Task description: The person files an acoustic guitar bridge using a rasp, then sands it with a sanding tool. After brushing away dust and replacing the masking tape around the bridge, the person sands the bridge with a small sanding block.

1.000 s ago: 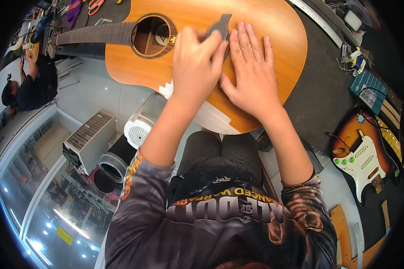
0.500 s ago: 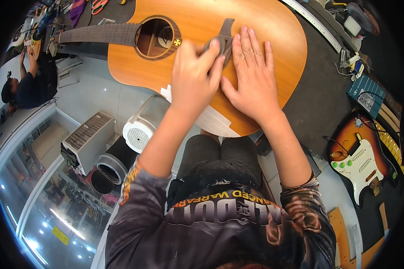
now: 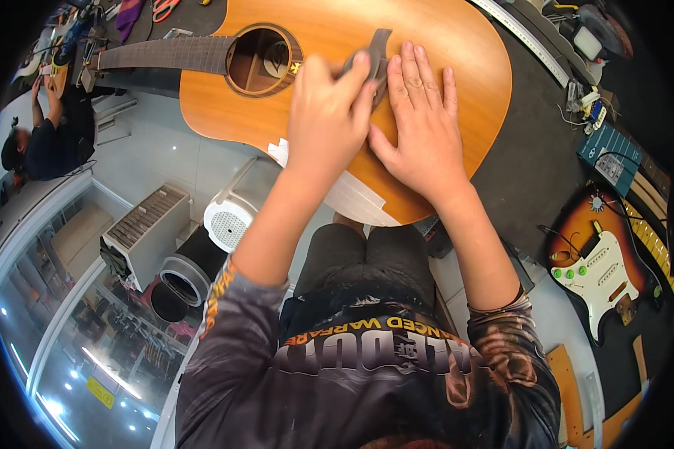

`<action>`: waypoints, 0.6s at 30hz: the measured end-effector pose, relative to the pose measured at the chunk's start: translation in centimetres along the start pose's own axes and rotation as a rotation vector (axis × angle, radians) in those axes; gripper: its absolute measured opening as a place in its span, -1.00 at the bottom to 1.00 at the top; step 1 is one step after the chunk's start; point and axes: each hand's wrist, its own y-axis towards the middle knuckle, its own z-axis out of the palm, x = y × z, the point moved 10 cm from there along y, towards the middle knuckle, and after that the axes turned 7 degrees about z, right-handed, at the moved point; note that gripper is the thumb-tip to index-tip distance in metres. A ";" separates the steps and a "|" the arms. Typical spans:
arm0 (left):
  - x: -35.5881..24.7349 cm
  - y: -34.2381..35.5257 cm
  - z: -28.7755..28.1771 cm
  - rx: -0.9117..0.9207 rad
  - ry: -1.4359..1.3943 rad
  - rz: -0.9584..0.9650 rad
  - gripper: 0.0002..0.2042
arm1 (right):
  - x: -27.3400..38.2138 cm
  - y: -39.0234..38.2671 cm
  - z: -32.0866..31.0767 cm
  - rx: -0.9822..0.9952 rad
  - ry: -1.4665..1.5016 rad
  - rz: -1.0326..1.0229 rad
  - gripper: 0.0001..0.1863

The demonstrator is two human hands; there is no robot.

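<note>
An acoustic guitar (image 3: 457, 30) lies with its amber wooden top facing up on the dark bench. On the top is a dark, curved-ended bridge (image 3: 380, 45). My left hand (image 3: 326, 112) is closed over the bridge's soundhole side, blurred by motion; what its fingers hold is hidden. My right hand (image 3: 425, 123) lies flat on the top, fingers stretched, just right of the bridge. The round soundhole (image 3: 266, 60) is left of my left hand, with the fretted neck (image 3: 165, 56) beyond. Pale tape (image 3: 356, 200) covers part of the near edge.
A sunburst electric guitar body (image 3: 599, 262) with a white pickguard lies at the right, near a blue box (image 3: 610, 159). A long ruler (image 3: 528, 46) lies at the far right. A white stool (image 3: 228, 224) and black bin (image 3: 187, 277) stand below left. Another person (image 3: 49, 146) works at far left.
My left hand has shifted slightly up and stays blurred beside the bridge. My right hand remains flat in nearly the same place.
</note>
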 end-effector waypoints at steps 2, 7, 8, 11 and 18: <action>0.7 -3.3 0.1 0.085 -0.099 -0.141 -0.73 | -0.6 0.1 0.2 -0.003 -0.010 0.017 0.02; 1.4 2.7 1.2 0.019 0.043 -0.046 -0.70 | 0.3 0.6 -0.2 -0.018 0.002 0.006 0.02; 1.2 1.9 0.7 0.020 0.046 -0.046 -0.70 | 0.4 0.4 -0.1 -0.018 0.004 0.005 0.02; 0.7 -1.6 0.3 0.041 -0.057 -0.073 -0.75 | -0.6 0.0 0.0 -0.021 -0.006 0.019 0.01; 1.1 1.7 1.0 0.047 0.007 -0.058 -0.68 | 0.3 0.2 0.0 -0.017 -0.007 0.012 0.01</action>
